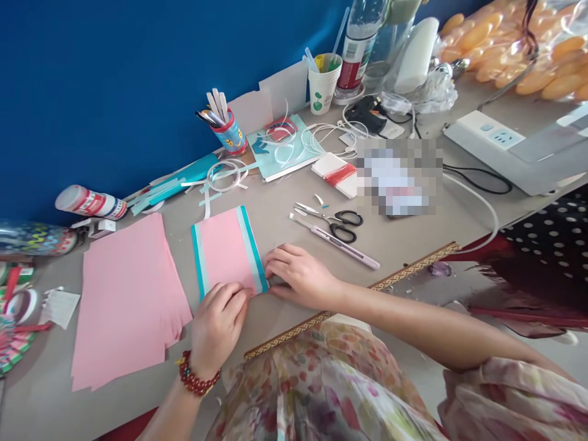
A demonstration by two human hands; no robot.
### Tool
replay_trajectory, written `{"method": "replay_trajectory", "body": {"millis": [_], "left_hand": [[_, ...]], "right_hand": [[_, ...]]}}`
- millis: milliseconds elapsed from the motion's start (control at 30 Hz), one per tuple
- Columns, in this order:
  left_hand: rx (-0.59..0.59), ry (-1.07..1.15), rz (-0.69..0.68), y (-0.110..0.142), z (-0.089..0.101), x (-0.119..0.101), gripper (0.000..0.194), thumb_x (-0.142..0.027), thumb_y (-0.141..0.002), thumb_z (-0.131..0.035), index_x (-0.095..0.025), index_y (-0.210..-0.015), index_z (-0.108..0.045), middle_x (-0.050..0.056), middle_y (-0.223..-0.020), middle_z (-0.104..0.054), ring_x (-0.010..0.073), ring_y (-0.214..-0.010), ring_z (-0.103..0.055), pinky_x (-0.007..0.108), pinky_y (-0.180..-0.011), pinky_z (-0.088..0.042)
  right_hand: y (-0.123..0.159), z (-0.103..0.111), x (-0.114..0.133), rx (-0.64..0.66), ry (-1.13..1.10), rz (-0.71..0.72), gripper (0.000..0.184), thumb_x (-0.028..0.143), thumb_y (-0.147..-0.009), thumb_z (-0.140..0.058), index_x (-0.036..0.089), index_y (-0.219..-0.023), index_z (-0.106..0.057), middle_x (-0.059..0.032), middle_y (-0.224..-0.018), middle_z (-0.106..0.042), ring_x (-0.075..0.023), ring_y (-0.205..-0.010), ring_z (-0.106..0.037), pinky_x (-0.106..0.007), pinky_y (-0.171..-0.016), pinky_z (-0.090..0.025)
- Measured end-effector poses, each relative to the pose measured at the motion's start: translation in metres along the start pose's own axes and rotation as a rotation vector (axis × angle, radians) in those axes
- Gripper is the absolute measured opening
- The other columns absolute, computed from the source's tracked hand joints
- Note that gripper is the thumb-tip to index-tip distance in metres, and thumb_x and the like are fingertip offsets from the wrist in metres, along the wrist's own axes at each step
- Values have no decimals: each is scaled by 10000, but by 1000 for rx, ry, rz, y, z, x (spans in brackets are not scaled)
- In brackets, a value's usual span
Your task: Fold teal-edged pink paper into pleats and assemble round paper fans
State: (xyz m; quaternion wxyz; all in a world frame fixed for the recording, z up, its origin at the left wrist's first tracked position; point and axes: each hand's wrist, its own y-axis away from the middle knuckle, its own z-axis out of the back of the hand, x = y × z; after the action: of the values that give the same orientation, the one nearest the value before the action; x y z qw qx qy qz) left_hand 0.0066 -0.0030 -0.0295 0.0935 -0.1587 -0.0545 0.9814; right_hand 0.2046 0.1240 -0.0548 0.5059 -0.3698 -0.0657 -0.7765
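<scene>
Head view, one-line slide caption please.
Left hand and right hand at a teal-edged pink card, stacked pink sheets on one side, scissors and a cutter on the other.

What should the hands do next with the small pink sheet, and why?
Perhaps smooth the right teal strip toward its far end: the right hand is at its near end, and the left hand rests on the pink sheet, which could keep it steady.

1 head-worn view, forward and down, close above left hand [220, 317], right hand [301, 275] and desk [275, 211].
</scene>
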Motion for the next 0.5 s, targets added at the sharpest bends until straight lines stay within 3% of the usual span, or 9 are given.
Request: {"method": "replay_trajectory", "body": {"millis": [500], "left_hand": [[-27,27,-43,2,-8,0,173,-117,-914,-577,-200,-1052,-642,58,-973,-652,203,-921,-590,358,-838,-491]], "right_hand": [[-2,-2,-1,-15,-21,-6,87,225,-836,-659,187,-908,-627,-86,-1055,-638,-226,-973,-531,-357,-877,-443]]}}
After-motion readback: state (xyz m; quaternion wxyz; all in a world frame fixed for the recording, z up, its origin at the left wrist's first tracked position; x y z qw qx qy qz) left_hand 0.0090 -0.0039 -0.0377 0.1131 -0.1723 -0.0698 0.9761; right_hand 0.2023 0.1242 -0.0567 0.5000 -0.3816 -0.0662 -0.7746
